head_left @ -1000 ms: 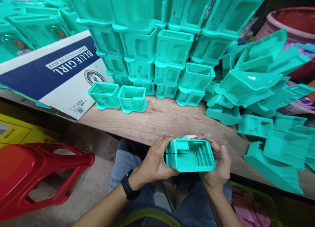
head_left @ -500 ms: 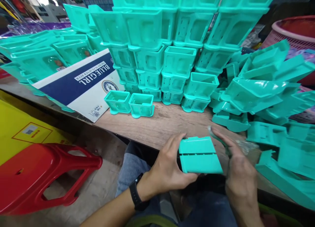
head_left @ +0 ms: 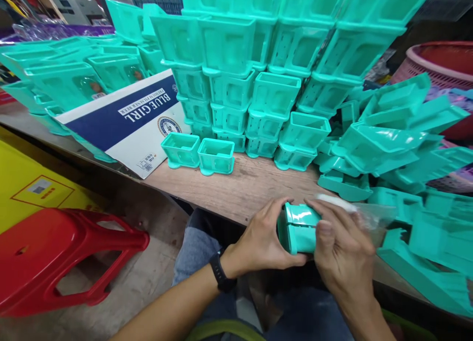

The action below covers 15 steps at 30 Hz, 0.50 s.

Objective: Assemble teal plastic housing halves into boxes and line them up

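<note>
A small teal plastic box [head_left: 298, 227] is held between both hands over the near edge of the wooden table [head_left: 236, 188]. My left hand [head_left: 263, 242], with a black watch on its wrist, grips the box's left end. My right hand [head_left: 342, 245] covers the box's right side, thumb on its glossy face. A clear plastic bag [head_left: 369, 214] with a white strip lies under the right fingers; whether they pinch it I cannot tell. Most of the box is hidden by the right hand.
Stacked teal tubs [head_left: 258, 75] rise at the back, two single ones [head_left: 199, 153] in front. Loose teal parts [head_left: 402, 144] are heaped on the right. A blue-and-white carton [head_left: 125, 119] lies on the left. A red stool [head_left: 66, 252] stands on the floor, a pink basket [head_left: 439, 60] far right.
The box was turned from open side up to a closed face, then further onto its end. My right hand moved off its right end and over it, with the clear bag coming along.
</note>
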Available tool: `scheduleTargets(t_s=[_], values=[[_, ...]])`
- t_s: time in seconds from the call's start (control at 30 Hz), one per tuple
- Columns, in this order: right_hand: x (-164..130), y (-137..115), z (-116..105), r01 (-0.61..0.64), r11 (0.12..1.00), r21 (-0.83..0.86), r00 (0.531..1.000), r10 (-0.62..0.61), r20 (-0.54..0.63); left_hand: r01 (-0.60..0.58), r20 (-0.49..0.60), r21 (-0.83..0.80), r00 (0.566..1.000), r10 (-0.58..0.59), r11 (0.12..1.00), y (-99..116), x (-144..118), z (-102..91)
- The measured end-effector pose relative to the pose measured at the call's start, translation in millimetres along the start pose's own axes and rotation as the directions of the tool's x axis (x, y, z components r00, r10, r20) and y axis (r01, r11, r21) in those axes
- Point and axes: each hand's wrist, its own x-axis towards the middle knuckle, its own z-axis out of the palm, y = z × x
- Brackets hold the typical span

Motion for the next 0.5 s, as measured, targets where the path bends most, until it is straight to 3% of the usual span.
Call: scheduleTargets(t_s=[0.1, 0.3, 0.5], values=[[1, 1, -1, 0.052, 0.997, -0.063, 0.998, -0.051, 0.022, 0.005, 0.002, 0.02, 1.0, -0.005, 1.0, 1, 2, -1.0], [-2, -1, -1, -0.009, 1.0, -0.011, 0.996, 0.008, -0.089, -0.076, -0.01, 0.094, 0.997, 0.078, 0.993, -1, 0, 7.1], [-1, 8, 0, -0.094, 0.993, 0.068, 0.993, 0.098, -0.066, -0.006, -0.036, 0.085, 0.999, 0.009, 0.996, 2, 3, 13.4]])
